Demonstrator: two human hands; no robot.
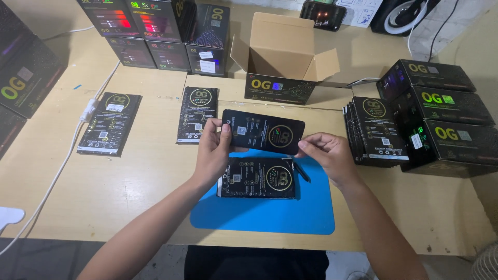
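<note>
One flat black packet (263,131) is held level above the blue mat (264,212), where a second packet (257,178) lies; two more (110,123) lie singly on the worktop (129,176), beside one open cardboard box (282,57). The left hand (213,151) grips the raised packet's left end, thumb on top. The right hand (326,153) pinches its right edge with the fingertips, both forearms angled inward.

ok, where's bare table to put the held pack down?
Free: the wood front left, between the cable and blue mat; also front right, between the mat and the stack. The mat's lower half is bare too. Crowded: back edge with boxes, open carton, and right side. Both hands hold the pack.
</note>
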